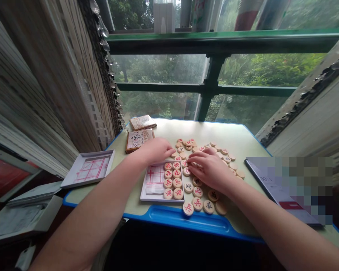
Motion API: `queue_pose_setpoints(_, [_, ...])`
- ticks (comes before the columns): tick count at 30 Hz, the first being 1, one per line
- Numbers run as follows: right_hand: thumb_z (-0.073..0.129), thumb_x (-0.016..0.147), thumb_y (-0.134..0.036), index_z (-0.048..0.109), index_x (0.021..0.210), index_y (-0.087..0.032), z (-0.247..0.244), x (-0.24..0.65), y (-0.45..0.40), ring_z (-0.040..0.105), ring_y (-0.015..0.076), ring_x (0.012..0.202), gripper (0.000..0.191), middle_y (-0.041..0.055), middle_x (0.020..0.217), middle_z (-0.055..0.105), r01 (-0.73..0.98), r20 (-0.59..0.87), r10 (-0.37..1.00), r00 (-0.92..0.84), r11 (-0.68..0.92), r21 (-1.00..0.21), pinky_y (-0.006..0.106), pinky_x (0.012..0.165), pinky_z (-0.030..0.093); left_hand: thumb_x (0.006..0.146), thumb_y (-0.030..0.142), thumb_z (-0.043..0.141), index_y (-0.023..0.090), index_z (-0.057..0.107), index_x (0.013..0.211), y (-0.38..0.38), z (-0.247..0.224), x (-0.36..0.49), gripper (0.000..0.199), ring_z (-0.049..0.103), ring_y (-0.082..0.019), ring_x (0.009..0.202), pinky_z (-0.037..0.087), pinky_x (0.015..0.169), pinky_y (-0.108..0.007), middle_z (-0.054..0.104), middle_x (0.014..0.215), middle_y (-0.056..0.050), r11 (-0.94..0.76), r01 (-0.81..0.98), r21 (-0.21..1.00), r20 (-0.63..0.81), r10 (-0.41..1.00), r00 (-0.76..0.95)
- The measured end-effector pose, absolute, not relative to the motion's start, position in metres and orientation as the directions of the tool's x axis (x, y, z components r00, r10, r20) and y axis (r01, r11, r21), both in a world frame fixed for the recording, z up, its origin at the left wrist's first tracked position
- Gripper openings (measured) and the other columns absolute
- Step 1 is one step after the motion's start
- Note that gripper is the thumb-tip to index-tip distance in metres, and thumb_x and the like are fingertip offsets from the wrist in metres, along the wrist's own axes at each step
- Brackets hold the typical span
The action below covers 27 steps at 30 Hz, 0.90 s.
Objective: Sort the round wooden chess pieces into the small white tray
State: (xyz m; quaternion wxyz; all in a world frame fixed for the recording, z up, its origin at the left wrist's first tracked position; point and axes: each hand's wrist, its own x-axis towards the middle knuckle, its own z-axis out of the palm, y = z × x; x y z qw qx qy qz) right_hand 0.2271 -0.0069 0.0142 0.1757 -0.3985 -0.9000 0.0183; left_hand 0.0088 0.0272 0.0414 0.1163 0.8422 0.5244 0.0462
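Gently bent, the fingers of your right hand (210,170) lie over loose wooden pieces (197,192) just right of the white box (158,199); your left hand (159,148) dips beyond its far edge. Whether either grips a piece, I can't tell. Red-marked pieces (168,183) fill the box's right side; a shallow tray (87,169) lies left of it.

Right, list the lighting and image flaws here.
Head view: daylight from the window brightens the tabletop's far end; head view: below its near edge, nearly black; head view: wide-angle stretching toward the edges; head view: mosaic blocks obscure the tablet-like device; head view: nearer pieces readable.
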Motion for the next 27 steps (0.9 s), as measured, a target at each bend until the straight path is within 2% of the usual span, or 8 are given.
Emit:
queue_pose_setpoints(4, [0.051,0.085,-0.024,0.072,0.097,-0.022,0.014,0.227,-0.01,0.053,0.0245,0.095,0.024,0.0051,0.106,0.07,0.718,0.292,0.733,-0.615,0.673,-0.176,0.039,0.087,0.04,0.087,0.037,0.044,0.019,0.073,0.094,0.029,0.041,0.005,0.035,0.061,-0.022,0.091,0.042,0.079,-0.027,0.071,0.099,-0.009,-0.46,0.868,0.186,0.014,0.885,0.466])
queue_pose_setpoints(7, [0.051,0.081,-0.021,0.069,0.106,-0.021,0.015,0.226,-0.01,0.051,0.0258,0.098,0.03,0.0049,0.112,0.068,0.725,0.254,0.742,-0.62,0.666,-0.176,0.041,0.09,0.04,0.083,0.034,0.052,0.023,0.069,0.106,0.03,0.038,0.003,0.031,0.06,-0.021,0.096,0.042,0.082,-0.027,0.068,0.109,-0.006,-0.517,0.832,0.204,-0.024,0.847,0.532])
queue_pose_setpoints(10, [0.051,0.081,-0.022,0.068,0.108,-0.019,0.015,0.224,-0.009,0.05,0.027,0.101,0.032,0.006,0.115,0.066,0.735,0.217,0.757,-0.616,0.652,-0.189,0.042,0.092,0.04,0.078,0.037,0.059,0.024,0.065,0.111,0.03,0.036,0.003,0.036,0.061,-0.022,0.094,0.043,0.081,-0.029,0.066,0.109,-0.006,-0.503,0.836,0.217,-0.081,0.845,0.529])
queue_pose_setpoints(14, [0.054,0.08,-0.025,0.068,0.109,-0.016,0.012,0.222,-0.006,0.05,0.0279,0.1,0.033,0.008,0.114,0.066,0.762,0.226,0.782,-0.581,0.62,-0.187,0.043,0.093,0.04,0.078,0.035,0.06,0.024,0.061,0.119,0.031,0.033,0.006,0.042,0.058,-0.024,0.101,0.043,0.083,-0.03,0.064,0.115,-0.007,-0.512,0.827,0.231,-0.022,0.847,0.53])
queue_pose_setpoints(16, [0.052,0.083,-0.026,0.069,0.106,-0.016,0.011,0.222,-0.004,0.051,0.0274,0.098,0.03,0.0079,0.111,0.067,0.762,0.244,0.781,-0.575,0.62,-0.188,0.041,0.092,0.04,0.08,0.033,0.057,0.024,0.063,0.115,0.033,0.03,0.007,0.037,0.057,-0.023,0.104,0.042,0.085,-0.029,0.064,0.115,-0.006,-0.561,0.787,0.257,0.002,0.815,0.58])
queue_pose_setpoints(19, [0.052,0.085,-0.027,0.07,0.1,-0.017,0.01,0.224,-0.003,0.054,0.0254,0.095,0.026,0.0069,0.106,0.069,0.753,0.271,0.775,-0.571,0.626,-0.204,0.038,0.088,0.042,0.082,0.032,0.055,0.02,0.07,0.102,0.038,0.027,0.006,0.028,0.06,-0.021,0.097,0.043,0.084,-0.027,0.068,0.104,-0.006,-0.575,0.772,0.271,0.004,0.802,0.597])
queue_pose_setpoints(23, [0.055,0.085,-0.03,0.071,0.091,-0.019,0.013,0.225,-0.003,0.058,0.0224,0.086,0.021,0.0061,0.089,0.072,0.785,0.262,0.816,-0.515,0.572,-0.239,0.033,0.077,0.044,0.087,0.031,0.045,0.02,0.069,0.103,0.04,0.026,0.006,0.031,0.062,-0.019,0.091,0.045,0.08,-0.027,0.071,0.103,-0.004,-0.491,0.814,0.311,0.027,0.861,0.508])
queue_pose_setpoints(27, [0.052,0.087,-0.033,0.072,0.079,-0.02,0.018,0.225,-0.003,0.058,0.0209,0.079,0.025,0.0052,0.074,0.07,0.849,0.183,0.89,-0.418,0.455,-0.269,0.03,0.068,0.042,0.085,0.028,0.046,0.021,0.07,0.103,0.038,0.026,0.007,0.03,0.064,-0.019,0.093,0.046,0.081,-0.026,0.072,0.104,-0.003,-0.446,0.835,0.322,0.045,0.889,0.457])
